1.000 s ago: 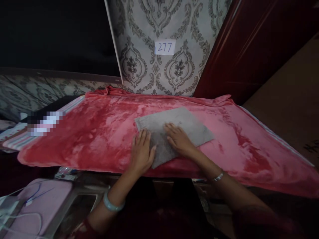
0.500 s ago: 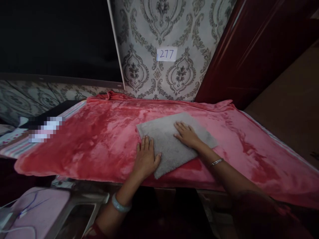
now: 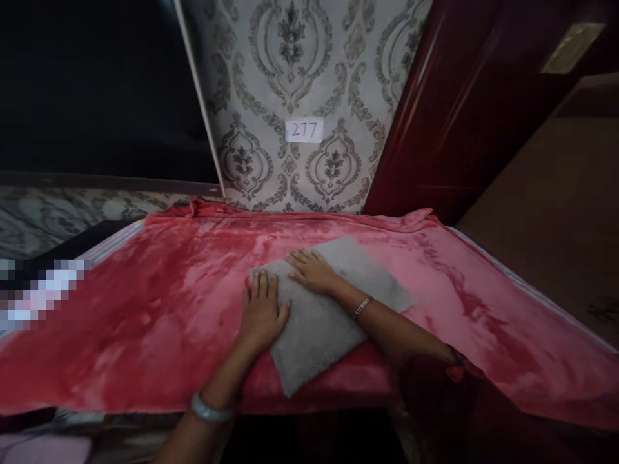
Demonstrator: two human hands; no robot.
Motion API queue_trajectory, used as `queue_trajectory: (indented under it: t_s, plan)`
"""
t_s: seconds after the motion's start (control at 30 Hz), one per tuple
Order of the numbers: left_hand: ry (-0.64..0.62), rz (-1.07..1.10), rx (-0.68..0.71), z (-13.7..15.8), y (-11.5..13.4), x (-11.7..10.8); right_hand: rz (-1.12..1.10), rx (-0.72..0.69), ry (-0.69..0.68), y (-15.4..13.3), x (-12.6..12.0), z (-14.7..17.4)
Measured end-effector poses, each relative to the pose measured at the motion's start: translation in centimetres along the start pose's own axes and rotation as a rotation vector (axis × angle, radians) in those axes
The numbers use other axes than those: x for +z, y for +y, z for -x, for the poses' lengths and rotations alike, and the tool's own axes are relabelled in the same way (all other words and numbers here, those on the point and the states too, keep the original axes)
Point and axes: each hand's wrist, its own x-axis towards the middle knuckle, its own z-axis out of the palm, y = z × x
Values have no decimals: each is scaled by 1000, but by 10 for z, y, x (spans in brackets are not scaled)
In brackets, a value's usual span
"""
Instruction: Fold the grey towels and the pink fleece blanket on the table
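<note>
A grey cloth [image 3: 329, 322], roughly rectangular and laid out flat, rests at a slant on a red plush blanket [image 3: 184, 309]. My left hand [image 3: 262, 309] lies flat with its fingers stretched out over the cloth's left edge, partly on the blanket. Near the cloth's far left corner, my right hand [image 3: 312, 269] presses palm down on it, fingers spread. Neither hand grips anything. The cloth's surface under both palms is hidden.
A dark television screen [image 3: 97, 90] stands at the back left. Behind the blanket is a patterned wall with a paper label [image 3: 304, 130] reading 277. A dark red glossy panel [image 3: 435, 116] rises at the right. Striped fabric [image 3: 522, 277] shows along the blanket's right side.
My right hand has slid left across the grey cloth, toward its far left corner. My left hand stays at the left edge. The camera view has shifted, so the scene sits lower and further left.
</note>
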Motion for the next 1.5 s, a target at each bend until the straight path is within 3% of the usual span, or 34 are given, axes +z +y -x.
queue_trajectory:
  t_s: [0.2,0.33,0.6,0.73,0.83,0.9,0.97,1.07,1.27,1.4,1.5]
  plan:
    - [46,-3,23,-1,-9,11,-69,443,-16,118,-14,28]
    - [72,-1,24,-2,-11,15,-116,528,-20,149,-13,39]
    - [55,-14,16,-5,-5,6,-136,566,33,139,-27,43]
    - [44,-13,13,-6,-4,3,-83,607,125,100,-35,57]
    - [36,-8,15,-7,-4,2,-33,389,185,34,-20,81]
    - [39,1,23,-8,-4,2,-57,174,96,-9,-4,102]
    - [39,11,26,-9,-5,2,-58,72,56,-31,8,121]
    - [32,25,22,-10,-6,2,-24,204,56,-11,7,148]
    - [39,73,26,-12,-4,1,-69,604,166,94,-1,198]
    - [118,226,-10,-12,-5,-1,-166,611,372,112,15,216]
    - [219,484,-157,-12,-7,-8,-231,647,491,114,16,216]
